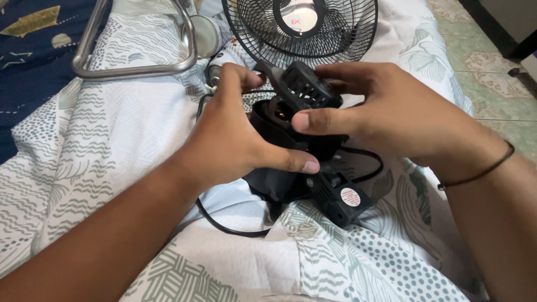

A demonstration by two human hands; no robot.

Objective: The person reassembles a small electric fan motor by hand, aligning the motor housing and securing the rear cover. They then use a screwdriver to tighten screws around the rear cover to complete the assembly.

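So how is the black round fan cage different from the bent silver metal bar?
The fan cage is black, round and made of many thin wires; the silver metal bar is one thick, shiny tube bent into a loop. The cage lies just past the right hand, while the bar lies farther left, beyond the left hand. Both rest on the patterned bedsheet.

Your left hand (235, 140) and right hand (391, 114) meet on the fan motor housing (305, 89), left and right of it, above the bed (100, 156). Behind it lies the fan grille (335, 33); left of the grille, a metal frame (134, 70). Before the housing sits the power adapter (341, 198), its cord (224, 223) running left beneath your left wrist.
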